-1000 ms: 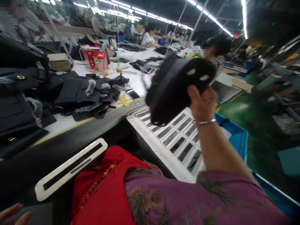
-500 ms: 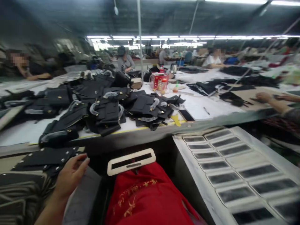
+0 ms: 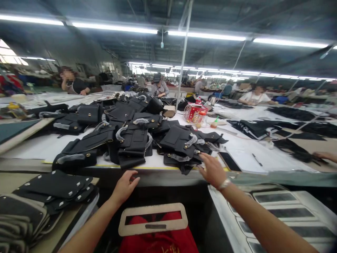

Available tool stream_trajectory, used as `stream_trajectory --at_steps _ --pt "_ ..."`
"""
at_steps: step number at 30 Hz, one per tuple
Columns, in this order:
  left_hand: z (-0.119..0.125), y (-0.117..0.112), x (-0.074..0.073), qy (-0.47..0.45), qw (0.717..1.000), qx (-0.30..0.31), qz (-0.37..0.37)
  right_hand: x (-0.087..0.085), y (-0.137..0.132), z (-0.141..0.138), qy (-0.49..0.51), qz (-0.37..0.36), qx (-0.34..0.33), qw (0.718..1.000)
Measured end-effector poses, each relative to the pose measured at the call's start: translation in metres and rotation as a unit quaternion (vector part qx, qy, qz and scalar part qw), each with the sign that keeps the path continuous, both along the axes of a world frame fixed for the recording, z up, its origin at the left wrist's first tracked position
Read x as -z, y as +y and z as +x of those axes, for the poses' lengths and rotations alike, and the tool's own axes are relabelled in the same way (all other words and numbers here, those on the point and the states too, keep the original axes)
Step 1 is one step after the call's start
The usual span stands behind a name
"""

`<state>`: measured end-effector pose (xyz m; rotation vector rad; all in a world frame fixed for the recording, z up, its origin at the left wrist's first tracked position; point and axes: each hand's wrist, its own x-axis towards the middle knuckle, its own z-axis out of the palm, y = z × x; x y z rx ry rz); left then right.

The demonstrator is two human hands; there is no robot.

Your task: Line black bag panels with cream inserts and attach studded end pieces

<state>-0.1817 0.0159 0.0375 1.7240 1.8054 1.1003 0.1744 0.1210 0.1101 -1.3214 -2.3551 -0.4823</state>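
A heap of black bag pieces [image 3: 137, 137] with gold studs and plastic-wrapped handles lies across the white worktable [image 3: 34, 146]. My right hand [image 3: 212, 169] reaches forward with fingers stretched out, its fingertips at the near edge of the rightmost black piece [image 3: 181, 144]; it holds nothing. My left hand [image 3: 125, 184] hovers at the table's front edge with fingers apart and empty. A beige slotted template [image 3: 152, 218] rests on red cloth [image 3: 158, 242] on my lap, below both hands.
A stack of black studded panels [image 3: 52, 186] sits at the lower left. White sheets with dark rectangular pieces [image 3: 284, 211] lie at the lower right. A phone [image 3: 229, 161], a pen [image 3: 256, 159] and a red container [image 3: 193, 113] are on the table. Other workers sit beyond; another person's hand [image 3: 325, 155] shows at the right.
My right hand no longer holds the black bag piece and now reaches to the heap. My left hand rose from the left stack to the table edge. The view turned left.
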Motion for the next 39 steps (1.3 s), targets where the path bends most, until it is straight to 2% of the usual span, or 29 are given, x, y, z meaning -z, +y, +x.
stream_trajectory --at_steps 3,5,6,8,11,13,15,17,18,19,21,23,24,26,28,30,32,34,35,37,38,39 --pt "0.014 0.005 0.014 -0.023 0.999 0.025 -0.018 0.005 0.048 -0.054 -0.109 -0.099 0.067 0.987" --pt "0.016 0.001 0.020 -0.034 0.998 0.036 -0.033 -0.007 0.081 -0.084 -0.153 -0.153 0.103 0.971" --pt "0.015 -0.003 0.023 -0.038 0.998 0.037 -0.038 -0.018 0.096 -0.094 -0.156 -0.163 0.106 0.968" --pt "0.009 -0.008 0.026 -0.041 0.998 0.032 -0.045 -0.053 0.121 -0.104 -0.151 -0.160 0.107 0.970" --pt "0.002 -0.006 0.022 -0.037 0.999 0.011 -0.030 -0.124 0.142 -0.101 -0.126 -0.112 0.142 0.976" --pt "0.002 0.001 0.009 -0.029 0.999 -0.007 0.014 -0.174 0.141 -0.095 -0.106 -0.073 0.166 0.978" --pt "0.009 0.009 -0.018 -0.004 0.995 -0.031 0.100 -0.215 0.124 -0.090 -0.092 -0.046 0.166 0.981" --pt "0.019 0.013 -0.056 0.045 0.974 -0.057 0.214 -0.242 0.094 -0.088 -0.069 -0.034 0.129 0.989" --pt "0.026 0.013 -0.077 0.077 0.959 -0.062 0.266 -0.248 0.075 -0.088 -0.050 -0.042 0.096 0.993" --pt "0.034 0.012 -0.098 0.099 0.944 -0.065 0.307 -0.251 0.055 -0.089 -0.028 -0.063 0.052 0.996" --pt "0.049 0.007 -0.134 0.124 0.926 -0.062 0.352 -0.245 0.010 -0.093 0.023 -0.137 -0.049 0.989" --pt "0.062 -0.003 -0.156 0.146 0.932 -0.048 0.328 -0.230 -0.031 -0.098 0.067 -0.225 -0.134 0.963" --pt "0.066 -0.009 -0.161 0.159 0.937 -0.032 0.310 -0.221 -0.049 -0.099 0.085 -0.263 -0.158 0.948" --pt "0.068 -0.023 -0.159 0.181 0.945 0.002 0.273 -0.205 -0.076 -0.099 0.113 -0.327 -0.173 0.922" --pt "0.062 -0.039 -0.149 0.203 0.951 0.040 0.232 -0.194 -0.091 -0.094 0.136 -0.380 -0.172 0.899" --pt "0.050 -0.054 -0.138 0.224 0.956 0.065 0.179 -0.187 -0.097 -0.087 0.145 -0.422 -0.184 0.876" --pt "0.038 -0.066 -0.132 0.249 0.959 0.054 0.127 -0.183 -0.098 -0.080 0.132 -0.447 -0.200 0.862" --pt "0.030 -0.073 -0.135 0.284 0.955 0.014 0.087 -0.179 -0.100 -0.076 0.087 -0.426 -0.195 0.879" --pt "0.029 -0.074 -0.140 0.304 0.950 -0.008 0.072 -0.176 -0.102 -0.074 0.061 -0.383 -0.175 0.905" --pt "0.031 -0.075 -0.155 0.340 0.939 -0.038 0.050 -0.167 -0.111 -0.075 0.034 -0.230 -0.120 0.965" --pt "0.035 -0.074 -0.164 0.351 0.934 -0.053 0.046 -0.159 -0.118 -0.077 0.038 -0.145 -0.106 0.983" --pt "0.040 -0.074 -0.173 0.357 0.931 -0.068 0.046 -0.150 -0.126 -0.080 0.046 -0.074 -0.113 0.990"
